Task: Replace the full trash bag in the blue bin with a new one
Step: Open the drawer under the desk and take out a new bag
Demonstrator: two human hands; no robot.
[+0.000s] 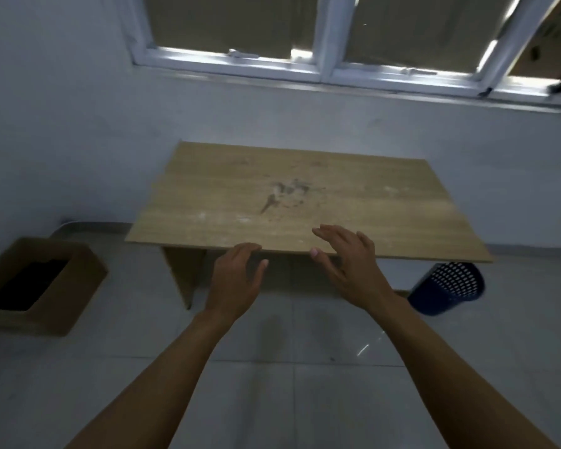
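- Both hands empty, fingers loose and spread: left hand (237, 277) and right hand (347, 257) hover at the table (292, 196) near edge.
- Blue bin (447, 286) sits under the table's right corner, mostly hidden.
- Risk: can't see the bag, so I could grab blind and tear it or tip the bin.

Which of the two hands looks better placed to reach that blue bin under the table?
Probably the right. The right hand is open and empty, on the side of the blue bin, which stands under the right end of the table. The left hand, also empty, is farther from it.
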